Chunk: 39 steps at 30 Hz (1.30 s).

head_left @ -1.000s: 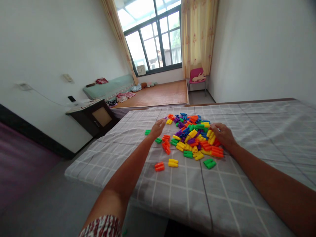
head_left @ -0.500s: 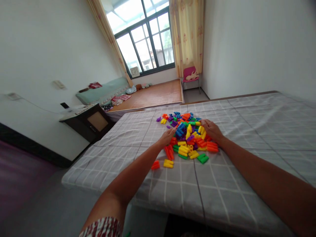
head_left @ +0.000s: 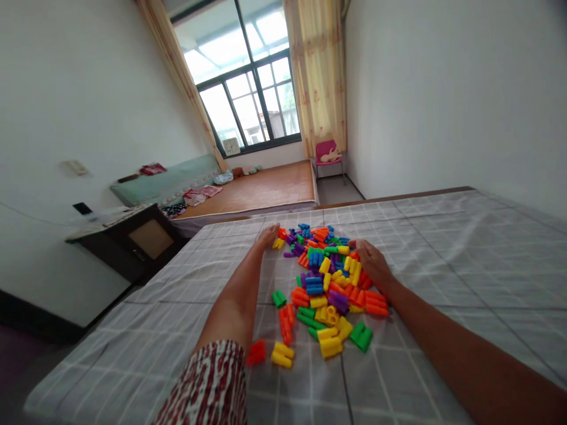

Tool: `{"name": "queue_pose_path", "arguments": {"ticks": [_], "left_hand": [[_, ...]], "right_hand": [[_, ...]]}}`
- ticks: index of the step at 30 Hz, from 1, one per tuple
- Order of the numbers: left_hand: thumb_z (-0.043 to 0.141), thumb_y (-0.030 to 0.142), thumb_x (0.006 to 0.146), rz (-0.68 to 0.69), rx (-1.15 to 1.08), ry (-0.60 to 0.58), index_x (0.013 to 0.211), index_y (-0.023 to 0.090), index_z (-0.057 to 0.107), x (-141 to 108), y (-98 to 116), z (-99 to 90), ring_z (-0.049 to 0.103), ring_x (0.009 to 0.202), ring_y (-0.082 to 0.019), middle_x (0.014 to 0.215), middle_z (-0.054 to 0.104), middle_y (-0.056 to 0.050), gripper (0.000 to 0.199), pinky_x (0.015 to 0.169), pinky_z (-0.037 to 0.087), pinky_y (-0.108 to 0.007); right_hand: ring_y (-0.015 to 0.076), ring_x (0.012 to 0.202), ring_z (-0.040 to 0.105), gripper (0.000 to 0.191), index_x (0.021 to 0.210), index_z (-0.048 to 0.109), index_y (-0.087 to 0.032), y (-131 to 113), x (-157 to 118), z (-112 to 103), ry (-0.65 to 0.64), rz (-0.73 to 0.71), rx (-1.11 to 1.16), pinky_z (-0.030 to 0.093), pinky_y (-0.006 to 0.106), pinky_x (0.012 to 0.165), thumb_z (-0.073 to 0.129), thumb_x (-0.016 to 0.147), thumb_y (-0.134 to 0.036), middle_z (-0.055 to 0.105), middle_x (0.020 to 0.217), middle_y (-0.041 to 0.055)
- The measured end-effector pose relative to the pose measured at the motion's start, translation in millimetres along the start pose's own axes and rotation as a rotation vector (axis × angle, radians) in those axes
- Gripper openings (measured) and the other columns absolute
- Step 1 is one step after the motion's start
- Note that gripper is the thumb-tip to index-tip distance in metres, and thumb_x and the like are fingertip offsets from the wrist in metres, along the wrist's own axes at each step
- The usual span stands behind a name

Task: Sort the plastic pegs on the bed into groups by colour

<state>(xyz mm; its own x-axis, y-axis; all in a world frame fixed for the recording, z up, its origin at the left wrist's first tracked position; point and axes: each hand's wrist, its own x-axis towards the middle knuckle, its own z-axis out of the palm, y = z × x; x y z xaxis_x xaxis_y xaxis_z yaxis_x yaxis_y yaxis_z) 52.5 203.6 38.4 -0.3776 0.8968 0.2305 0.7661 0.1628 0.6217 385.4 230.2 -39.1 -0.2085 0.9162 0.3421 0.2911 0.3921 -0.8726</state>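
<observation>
A loose pile of plastic building blocks (head_left: 339,302) in orange, yellow, green, blue and purple lies on a grey checked sheet (head_left: 425,254). Most blocks look like short paired tubes. My left hand (head_left: 268,235) is at the pile's far left edge, against an orange block (head_left: 282,234) and just above a yellow one (head_left: 278,243); its fingers are stretched out, partly turned from view. Along the right side rests my right hand (head_left: 372,264), fingers extended and curved around the blocks' edge, gripping nothing visible. Some blocks beneath it are hidden.
A few blocks lie apart at the front, including an orange block (head_left: 256,352) and a yellow block (head_left: 282,355). A dark cabinet (head_left: 133,236) stands left. Beyond are a second bed (head_left: 270,192), a pink chair (head_left: 326,151) and a window (head_left: 248,100).
My left hand has moved forward and left, from the pile's left side to its far corner. The right hand stays beside the pile. The view has shifted closer, and the blocks are more spread out.
</observation>
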Motion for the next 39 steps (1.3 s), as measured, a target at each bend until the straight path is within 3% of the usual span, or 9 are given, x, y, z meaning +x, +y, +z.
{"name": "queue_pose_path", "arguments": {"ticks": [5,10,18,22,24,27,31,35,39], "left_hand": [[0.034,0.063,0.091,0.029,-0.090,-0.199,0.108,0.013,0.068,14.4,6.0,29.1,0.065,0.088,-0.020,0.099,0.073,-0.009,0.063,0.080,0.050,-0.029],[0.052,0.064,0.081,0.262,-0.188,-0.541,0.102,0.018,0.072,5.2,27.9,38.5,0.063,0.098,-0.022,0.099,0.072,-0.006,0.054,0.088,0.049,-0.032],[0.056,0.053,0.085,0.506,-0.246,-0.711,0.120,0.019,0.065,-64.5,84.2,26.6,0.060,0.109,-0.023,0.119,0.066,-0.007,0.050,0.098,0.046,-0.035],[0.051,0.053,0.089,0.636,-0.216,-0.717,0.131,0.022,0.058,-107.2,104.6,6.3,0.049,0.127,-0.023,0.135,0.057,-0.007,0.053,0.112,0.033,-0.037],[0.048,0.053,0.090,0.614,-0.166,-0.652,0.136,0.023,0.053,-127.6,99.7,-16.5,0.041,0.135,-0.025,0.141,0.052,-0.008,0.055,0.116,0.026,-0.040],[0.049,0.051,0.090,0.482,-0.073,-0.527,0.143,0.026,0.045,-163.3,70.7,-58.8,0.032,0.141,-0.027,0.151,0.040,-0.009,0.058,0.117,0.024,-0.043],[0.064,0.055,0.079,0.348,0.120,-0.619,0.148,0.031,0.034,-224.3,21.5,-91.7,0.023,0.145,-0.030,0.159,0.021,-0.007,0.079,0.116,0.025,-0.046],[0.074,0.061,0.065,0.315,0.289,-0.616,0.151,0.030,0.025,-264.8,-1.2,-73.5,0.016,0.145,-0.037,0.161,0.013,-0.011,0.104,0.115,0.024,-0.051],[0.070,0.059,0.071,0.353,0.319,-0.463,0.152,0.028,0.022,-252.8,4.7,-30.7,0.014,0.146,-0.036,0.160,0.013,-0.013,0.099,0.116,0.021,-0.053]], "right_hand": [[0.0222,0.098,0.061,0.043,0.101,0.063,-0.024,-2.7,-1.0,0.1,-0.012,0.015,0.008,0.046,0.037,0.091,0.030,0.093,-0.050,0.068,0.103,0.0067],[0.0230,0.095,0.063,0.041,0.095,0.063,-0.024,-11.4,-0.2,-0.6,-0.011,0.002,0.022,0.047,0.037,0.088,0.031,0.092,-0.050,0.070,0.099,0.0071],[0.0211,0.086,0.063,0.045,0.096,0.063,-0.021,-4.4,3.3,-3.0,0.012,0.001,0.000,0.049,0.033,0.081,0.030,0.091,-0.050,0.070,0.095,0.0081],[0.0201,0.085,0.063,0.045,0.095,0.063,-0.019,-3.2,2.8,-5.1,0.005,0.019,-0.002,0.049,0.033,0.081,0.030,0.090,-0.049,0.071,0.096,0.0096],[0.0198,0.085,0.063,0.046,0.096,0.063,-0.019,-2.7,2.0,-6.2,0.012,0.023,0.002,0.049,0.033,0.081,0.030,0.090,-0.050,0.071,0.097,0.0102],[0.0195,0.085,0.063,0.049,0.097,0.062,-0.018,-0.6,1.5,-7.3,0.025,0.040,0.011,0.049,0.033,0.080,0.030,0.091,-0.055,0.071,0.096,0.0101],[0.0209,0.083,0.062,0.051,0.098,0.063,-0.018,3.0,2.8,-5.4,0.034,0.025,-0.019,0.049,0.034,0.078,0.030,0.090,-0.056,0.070,0.095,0.0115],[0.0215,0.080,0.061,0.047,0.096,0.064,-0.019,3.6,4.7,-1.7,0.023,0.011,-0.054,0.048,0.034,0.075,0.031,0.090,-0.052,0.070,0.091,0.0113],[0.0213,0.084,0.061,0.042,0.094,0.063,-0.020,2.7,6.7,-0.6,0.028,-0.016,-0.081,0.047,0.033,0.078,0.030,0.091,-0.045,0.070,0.094,0.0100]]}}
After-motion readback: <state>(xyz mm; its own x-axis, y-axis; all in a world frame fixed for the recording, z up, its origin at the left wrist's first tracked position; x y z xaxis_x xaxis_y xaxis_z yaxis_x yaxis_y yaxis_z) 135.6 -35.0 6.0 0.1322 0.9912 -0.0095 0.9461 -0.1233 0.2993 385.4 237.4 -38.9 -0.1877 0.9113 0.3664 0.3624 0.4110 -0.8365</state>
